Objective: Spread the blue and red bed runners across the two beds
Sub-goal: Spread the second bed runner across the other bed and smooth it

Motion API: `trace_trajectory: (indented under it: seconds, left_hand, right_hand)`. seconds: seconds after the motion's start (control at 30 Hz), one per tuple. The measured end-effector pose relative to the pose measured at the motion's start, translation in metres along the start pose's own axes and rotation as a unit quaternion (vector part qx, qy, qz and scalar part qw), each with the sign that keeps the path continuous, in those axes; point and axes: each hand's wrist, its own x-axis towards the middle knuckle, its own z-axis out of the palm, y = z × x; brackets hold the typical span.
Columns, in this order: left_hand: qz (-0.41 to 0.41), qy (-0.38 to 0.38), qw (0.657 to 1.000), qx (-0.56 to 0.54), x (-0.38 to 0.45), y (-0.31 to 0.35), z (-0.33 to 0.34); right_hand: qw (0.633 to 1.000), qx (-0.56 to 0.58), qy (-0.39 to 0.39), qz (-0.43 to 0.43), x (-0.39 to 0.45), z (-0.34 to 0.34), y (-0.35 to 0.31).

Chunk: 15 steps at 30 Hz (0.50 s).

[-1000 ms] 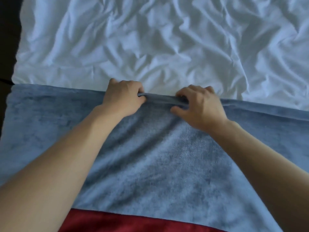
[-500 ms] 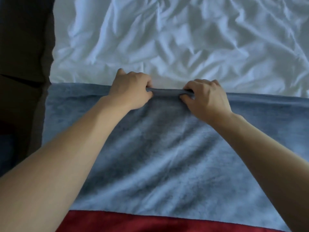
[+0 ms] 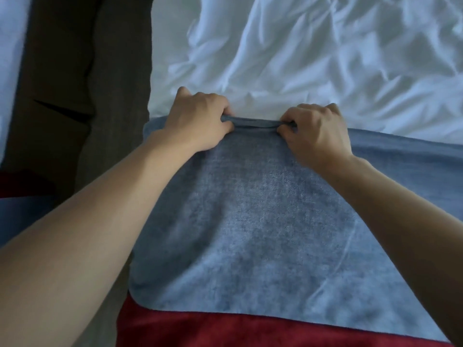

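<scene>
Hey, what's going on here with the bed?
A person is laying a blue runner across a bed with a crumpled white sheet. The left hand and right hand both pinch the runner's far edge, which is bunched into a small fold between them. A red runner lies along the blue one's near side. To the left there is a dark gap, and beyond it a bit of another white bed shows.

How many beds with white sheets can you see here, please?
2: one bed under the blue runner that both hands grip, another at the far left edge, across a dark gap, mostly out of frame.
</scene>
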Motion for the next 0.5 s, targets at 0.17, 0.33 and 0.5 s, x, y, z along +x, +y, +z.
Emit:
trace_trajectory:
  seconds: [0.17, 0.33, 0.5]
  left_hand:
    - [0.007, 0.001, 1.000, 0.010, 0.000, 0.003, 0.003]
    - [0.013, 0.022, 1.000, 0.014, -0.005, -0.005, 0.006]
    - [0.005, 0.021, 1.000, 0.006, -0.011, -0.012, 0.002]
  right_hand:
    - [1.000, 0.012, 0.015, 0.015, -0.003, -0.002, -0.006]
    - [1.000, -0.012, 0.007, 0.012, 0.004, 0.002, -0.009]
    - [1.000, 0.012, 0.008, 0.021, -0.002, 0.000, -0.011]
